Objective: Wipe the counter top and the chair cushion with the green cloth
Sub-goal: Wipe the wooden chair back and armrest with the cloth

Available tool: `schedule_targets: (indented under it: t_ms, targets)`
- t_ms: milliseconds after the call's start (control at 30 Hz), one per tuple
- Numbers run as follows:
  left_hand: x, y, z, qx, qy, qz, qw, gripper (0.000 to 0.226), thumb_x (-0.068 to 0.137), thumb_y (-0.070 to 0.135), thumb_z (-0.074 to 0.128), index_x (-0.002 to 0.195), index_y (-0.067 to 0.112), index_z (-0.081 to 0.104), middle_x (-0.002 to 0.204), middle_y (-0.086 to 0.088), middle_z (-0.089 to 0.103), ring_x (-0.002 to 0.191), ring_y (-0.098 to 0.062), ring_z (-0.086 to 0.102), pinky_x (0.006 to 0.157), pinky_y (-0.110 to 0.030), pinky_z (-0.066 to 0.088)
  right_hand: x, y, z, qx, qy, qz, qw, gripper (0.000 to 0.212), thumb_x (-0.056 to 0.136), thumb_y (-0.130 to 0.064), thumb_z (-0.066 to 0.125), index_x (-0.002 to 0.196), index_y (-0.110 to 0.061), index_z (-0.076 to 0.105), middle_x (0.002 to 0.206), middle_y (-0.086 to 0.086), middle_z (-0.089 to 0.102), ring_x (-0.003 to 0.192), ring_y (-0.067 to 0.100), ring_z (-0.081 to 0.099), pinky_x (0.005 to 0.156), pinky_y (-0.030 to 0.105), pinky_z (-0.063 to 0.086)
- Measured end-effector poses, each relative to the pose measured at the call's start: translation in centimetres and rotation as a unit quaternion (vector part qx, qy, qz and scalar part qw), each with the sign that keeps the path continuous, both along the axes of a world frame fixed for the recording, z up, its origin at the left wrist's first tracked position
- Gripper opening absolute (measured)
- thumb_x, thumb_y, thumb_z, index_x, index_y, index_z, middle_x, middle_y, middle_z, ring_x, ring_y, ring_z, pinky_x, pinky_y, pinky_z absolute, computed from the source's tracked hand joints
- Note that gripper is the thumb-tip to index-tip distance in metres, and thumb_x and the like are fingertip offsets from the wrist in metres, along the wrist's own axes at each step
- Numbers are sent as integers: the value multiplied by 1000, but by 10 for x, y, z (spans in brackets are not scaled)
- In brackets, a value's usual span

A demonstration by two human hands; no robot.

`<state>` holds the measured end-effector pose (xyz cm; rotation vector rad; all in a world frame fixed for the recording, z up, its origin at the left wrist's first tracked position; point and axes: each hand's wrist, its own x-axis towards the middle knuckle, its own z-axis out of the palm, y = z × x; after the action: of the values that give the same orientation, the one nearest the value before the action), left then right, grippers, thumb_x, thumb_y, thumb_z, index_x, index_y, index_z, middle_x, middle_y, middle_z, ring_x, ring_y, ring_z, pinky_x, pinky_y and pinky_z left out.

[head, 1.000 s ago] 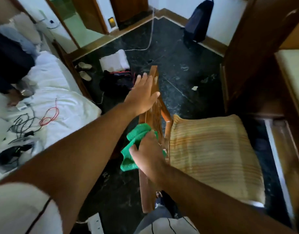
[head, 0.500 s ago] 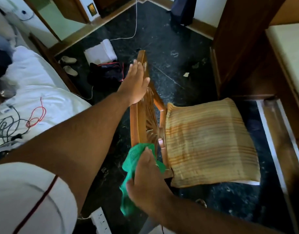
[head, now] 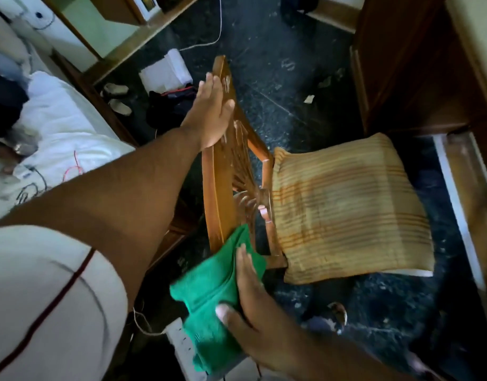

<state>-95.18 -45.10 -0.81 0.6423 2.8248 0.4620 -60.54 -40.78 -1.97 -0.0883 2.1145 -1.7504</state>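
Observation:
A wooden chair [head: 223, 171] stands below me, its carved backrest seen edge-on. The striped tan cushion [head: 346, 204] lies on its seat to the right. My left hand [head: 209, 116] rests flat against the far end of the backrest's top rail, fingers straight. My right hand [head: 253, 298] presses the green cloth [head: 209, 287] against the near end of the backrest, thumb and fingers gripping its folds. The cloth hangs down past the rail, hiding the chair's near corner. The pale counter top [head: 479, 37] shows at the far right edge.
A bed with white sheets and cables [head: 49, 138] sits at left. Dark bags [head: 170, 105], folded white cloth [head: 165, 72] and sandals [head: 118, 97] lie on the dark floor. A white power strip [head: 179, 342] is beneath the cloth. Wooden cabinetry [head: 401, 78] rises at right.
My right hand has slid the green cloth along the backrest toward me, down to its near end. My left hand has stayed on the far end of the rail.

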Motion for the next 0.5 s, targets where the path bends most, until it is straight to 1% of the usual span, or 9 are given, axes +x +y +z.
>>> schedule_targets:
  t_ms: [67, 100, 167, 200, 233, 300, 367, 433, 500]
  targets:
    - [1, 2, -1, 9, -2, 6, 1000, 70, 104, 44, 28, 156, 7, -1, 166, -12, -6, 153, -29, -8, 123, -39, 3, -11, -1, -5, 4, -23, -4, 1000, 83, 104, -33, 43, 149, -19, -25, 153, -12, -30, 145, 7, -27, 120, 26, -8]
    - [1, 2, -1, 15, -2, 6, 1000, 70, 104, 45, 28, 156, 7, 0, 166, -12, -7, 153, -28, -8, 122, -39, 2, -30, -2, -4, 2, -53, -24, 998, 79, 105, -36, 41, 153, -15, -18, 155, -13, -18, 146, 7, -19, 118, 23, -4]
    - [1, 2, -2, 28, -7, 0, 1000, 71, 104, 46, 27, 156, 6, 0, 166, -12, -8, 152, -28, -10, 121, -39, 2, -85, -4, -1, -27, -97, -94, 990, 58, 105, -39, 37, 154, -15, 16, 151, -11, 20, 146, 8, 16, 108, 6, 14]
    - [0, 2, -1, 38, -13, -2, 999, 72, 104, 46, 28, 156, 6, 1, 166, -13, -9, 152, -29, -10, 121, -39, 2, -113, -3, -3, -32, -100, -137, 985, 43, 106, -38, 35, 144, -17, 33, 144, -6, 36, 137, 6, 36, 100, -1, 22]
    - [0, 2, -1, 46, -23, -3, 999, 72, 104, 46, 29, 156, 4, 1, 166, -14, -10, 152, -30, -10, 121, -39, 1, -135, 0, -6, -42, -96, -171, 980, 38, 106, -37, 34, 137, -16, 40, 140, -1, 43, 130, 5, 44, 99, -1, 26]
    - [-4, 1, 1, 65, -46, -12, 997, 72, 104, 44, 30, 156, 3, 2, 165, -16, -11, 152, -33, -9, 122, -40, 0, -164, 2, -14, -70, -104, -196, 973, 50, 107, -39, 32, 149, -12, 35, 157, 7, 33, 144, 16, 32, 120, 24, 19]
    - [-9, -1, 0, 80, -68, -29, 994, 73, 103, 45, 31, 156, 5, 2, 165, -14, -13, 152, -33, -7, 123, -42, 2, -175, 2, -25, -87, -124, -203, 967, 54, 106, -38, 35, 154, -15, 26, 163, 7, 24, 150, 24, 21, 123, 44, 16]
    - [-13, -9, -4, 72, -70, -53, 994, 74, 102, 47, 34, 157, 8, 3, 166, -13, -10, 152, -34, -4, 123, -46, 6, -174, 3, -39, -162, -146, -231, 948, 60, 102, -30, 48, 155, -20, 23, 161, 10, 26, 148, 28, 27, 122, 45, 21]
    - [-24, -17, -8, 62, -34, -75, 995, 72, 99, 48, 40, 156, 12, 17, 167, -12, 4, 152, -36, 5, 122, -50, 14, -151, 7, -41, -185, -135, -222, 948, 67, 89, -27, 62, 145, -40, 29, 160, 4, 24, 144, 23, 32, 116, 32, 32]
